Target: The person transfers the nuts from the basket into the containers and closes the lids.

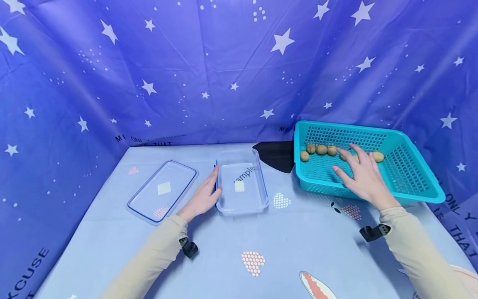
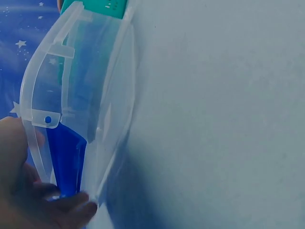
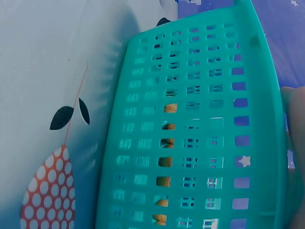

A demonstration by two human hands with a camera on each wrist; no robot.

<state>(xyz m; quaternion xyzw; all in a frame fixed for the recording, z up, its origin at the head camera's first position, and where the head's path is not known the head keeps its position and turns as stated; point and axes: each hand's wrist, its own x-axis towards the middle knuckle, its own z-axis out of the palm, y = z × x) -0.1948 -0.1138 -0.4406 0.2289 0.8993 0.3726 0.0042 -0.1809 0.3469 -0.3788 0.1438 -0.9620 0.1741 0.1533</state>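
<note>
A clear plastic food container (image 1: pixel 242 203) with a blue seal edge and side clips sits mid-table. At its left wall my left hand (image 1: pixel 203 197) holds on, thumb over the rim and fingers along the outside; the left wrist view shows the fingers beside a blue clip (image 2: pixel 66 157). Right of it stands a teal perforated basket (image 1: pixel 325 189) with several walnuts (image 1: pixel 321 150) in a row along the far side. Above the basket my right hand (image 1: pixel 364 176) reaches over the near rim with spread fingers, covering part of the row. More walnuts (image 3: pixel 164 161) show through the basket's holes.
The container's clear lid (image 1: pixel 164 188), edged in blue, lies flat on the table to the left. A blue starry curtain (image 1: pixel 224 62) hangs behind and on both sides. The table cover (image 1: pixel 224 253) is pale blue with printed hearts.
</note>
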